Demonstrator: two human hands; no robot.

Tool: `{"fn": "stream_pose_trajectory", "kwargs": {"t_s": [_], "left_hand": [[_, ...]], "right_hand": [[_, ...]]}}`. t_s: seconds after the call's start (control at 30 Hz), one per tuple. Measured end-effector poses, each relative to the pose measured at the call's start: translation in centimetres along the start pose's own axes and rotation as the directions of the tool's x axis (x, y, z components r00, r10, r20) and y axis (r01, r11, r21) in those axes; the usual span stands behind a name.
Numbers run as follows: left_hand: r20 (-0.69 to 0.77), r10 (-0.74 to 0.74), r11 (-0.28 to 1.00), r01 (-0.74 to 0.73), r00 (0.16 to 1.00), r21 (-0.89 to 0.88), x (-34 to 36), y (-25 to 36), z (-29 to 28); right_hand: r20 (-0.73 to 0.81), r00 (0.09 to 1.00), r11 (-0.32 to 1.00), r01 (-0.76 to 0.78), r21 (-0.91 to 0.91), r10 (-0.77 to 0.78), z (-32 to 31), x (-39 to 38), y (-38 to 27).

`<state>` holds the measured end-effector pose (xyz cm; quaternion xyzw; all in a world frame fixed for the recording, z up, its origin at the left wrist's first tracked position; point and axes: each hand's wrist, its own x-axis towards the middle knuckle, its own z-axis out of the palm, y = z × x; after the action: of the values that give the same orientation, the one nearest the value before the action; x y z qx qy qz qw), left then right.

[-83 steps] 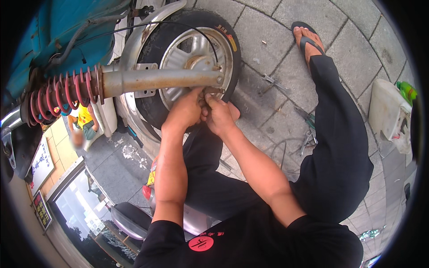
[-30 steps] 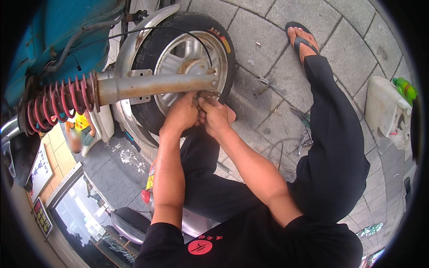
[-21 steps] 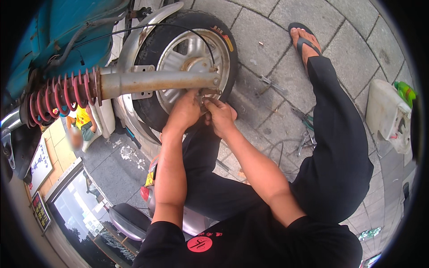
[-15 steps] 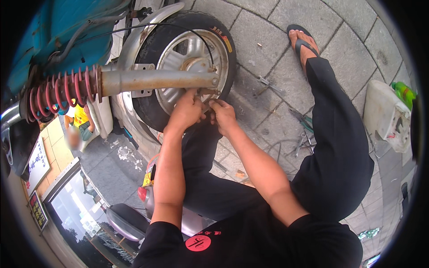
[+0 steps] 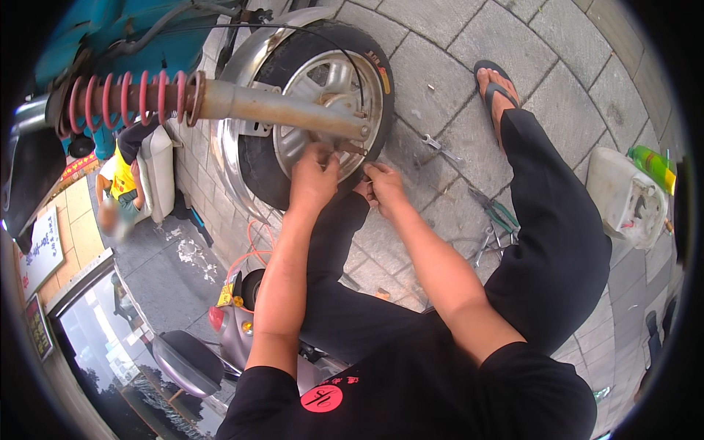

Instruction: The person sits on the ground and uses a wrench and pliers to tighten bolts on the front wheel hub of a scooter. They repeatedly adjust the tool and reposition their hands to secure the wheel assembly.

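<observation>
- Wheel (image 5: pixel 337 101) with a pale, dulled rim and black tyre (image 5: pixel 258 165), just left of 12 o'clock, close to both hands.
- A rust-streaked tube (image 5: pixel 286 110) runs from 10 o'clock across the wheel's face, blocking part of it; a red coil spring (image 5: pixel 128 103) wraps its far end.
- Left hand (image 5: pixel 315 172) at 11 o'clock, below the tube, fingers curled beside a small rusty lug (image 5: pixel 352 148); whether they are clamped on it cannot be told.
- Right hand (image 5: pixel 385 187) at 1 o'clock, apart from the left, thumb and forefinger drawn together; anything between them is too small to make out.
- Thin black cable (image 5: pixel 358 72) arching over the wheel down to the tube's end.
- The person's left leg (image 5: pixel 334 238), in black trousers, bends beneath the hands, taking up the ground there.
- Sandalled right foot (image 5: pixel 499 88) between 1 and 2 o'clock, on grey paving.
- Spanner (image 5: pixel 440 148) near 2 o'clock; green-handled pliers (image 5: pixel 499 211) at 3, with more spanners (image 5: pixel 485 243) just below.
- White container (image 5: pixel 603 180) farther out at 3 o'clock, green bottle (image 5: pixel 649 165) against it.
- Scooter (image 5: pixel 238 330) between 7 and 8 o'clock, orange hose (image 5: pixel 248 257) looping above.
- Another person in a yellow top (image 5: pixel 121 180) toward 9 o'clock; teal bodywork (image 5: pixel 147 44) at 10.
</observation>
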<state>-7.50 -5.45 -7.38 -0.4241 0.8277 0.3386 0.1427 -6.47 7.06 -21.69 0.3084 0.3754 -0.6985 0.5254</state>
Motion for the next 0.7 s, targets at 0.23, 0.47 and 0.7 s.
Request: {"fn": "stream_pose_trajectory", "kwargs": {"t_s": [0.23,0.47,0.7], "left_hand": [[0.117,-0.145,0.961,0.168,0.982,-0.222,0.3,-1.1,0.9],[0.175,-0.241,0.852,0.295,0.955,-0.432,0.5,-0.9,1.9],[0.176,-0.237,0.796,0.295,0.955,-0.528,0.4,-1.3,1.8]], "right_hand": [[-0.064,0.994,0.996,0.082,-0.043,-0.084,-2.0,0.1,-0.6],[0.037,0.956,0.953,0.293,-0.079,-0.291,-0.1,-0.5,-1.5],[-0.274,0.898,0.778,0.110,-0.618,-0.345,-13.5,3.8,4.6]]}}
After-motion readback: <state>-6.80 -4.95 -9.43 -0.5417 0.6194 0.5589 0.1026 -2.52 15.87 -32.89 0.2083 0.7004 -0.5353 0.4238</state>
